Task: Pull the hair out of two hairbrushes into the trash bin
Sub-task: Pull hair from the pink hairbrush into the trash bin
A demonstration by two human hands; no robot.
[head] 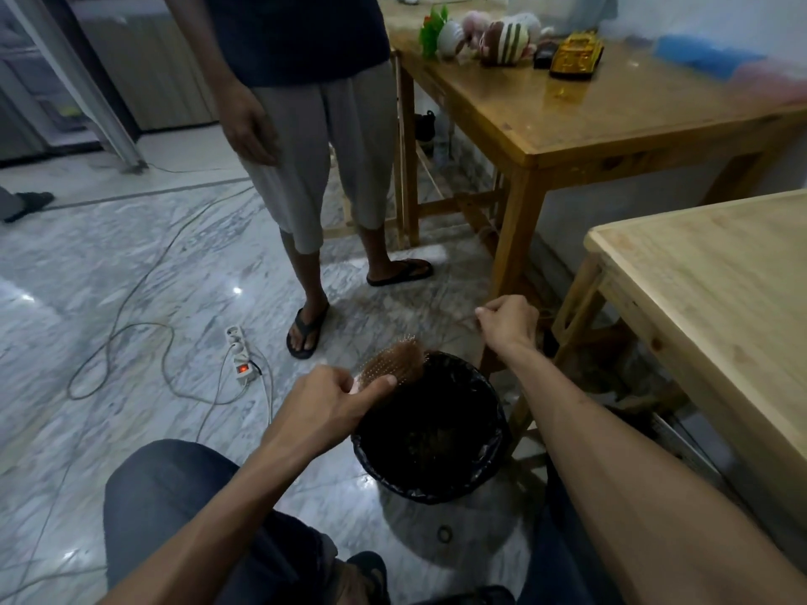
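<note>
We read this as mid-pull on one brush. Our left hand [332,399] is wrapped around the brown bristled hairbrush [395,364], holding it at the far-left rim of the round bin lined with a black plastic bag [430,430]. Our right hand [508,323] is closed in a pinch, raised beyond the bin; a faint strand seems to run from it toward the brush, too thin to confirm. Next move, in our judgement: bring the pinch over the bin mouth and release. No second brush in view. A standing person in grey shorts [305,137], a white power strip [240,355] with cables, and two wooden tables [589,133] surround us; none blocks the bin.
</note>
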